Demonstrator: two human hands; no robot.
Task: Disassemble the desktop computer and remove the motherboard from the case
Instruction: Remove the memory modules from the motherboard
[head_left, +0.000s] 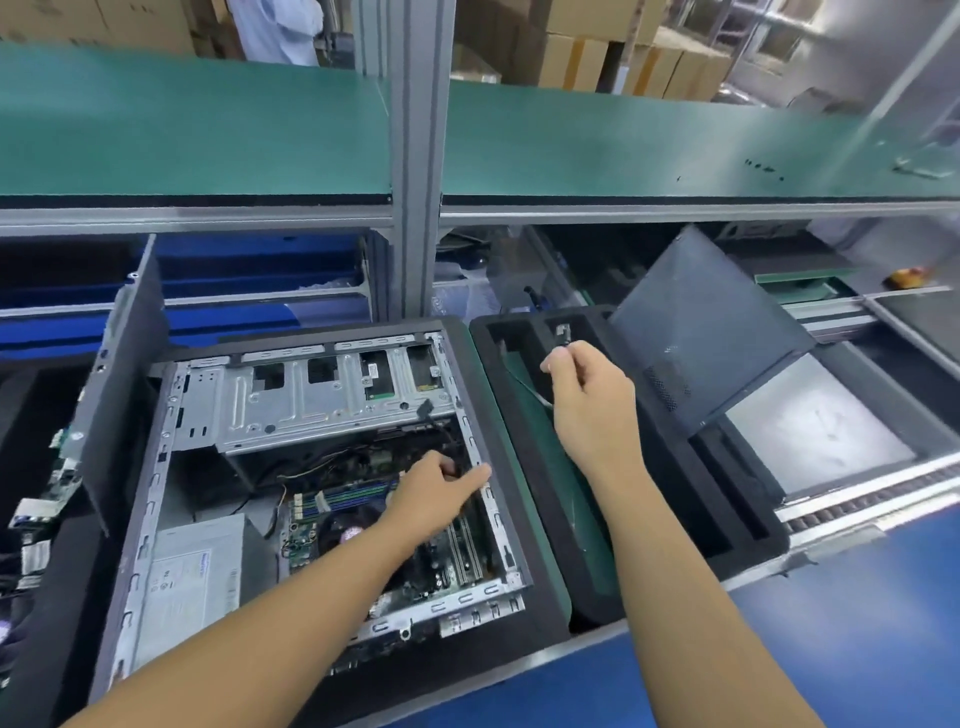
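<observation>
Head view: the computer case (150, 499) lies open on its side on the desk (857, 623), with the motherboard (306, 525) still seated in its lower right area. The left hand (436, 480) reaches inside, above the motherboard. Its index finger is straight and touches the case's right rim; the other fingers are curled, and whether this grip holds anything cannot be told. The right hand (587, 395) is well apart, over a black foam tray (675, 467). Its grip is closed to a pinch on a thin cable (563, 332). The power supply (197, 571) carries a label with blue print, too blurred to read.
</observation>
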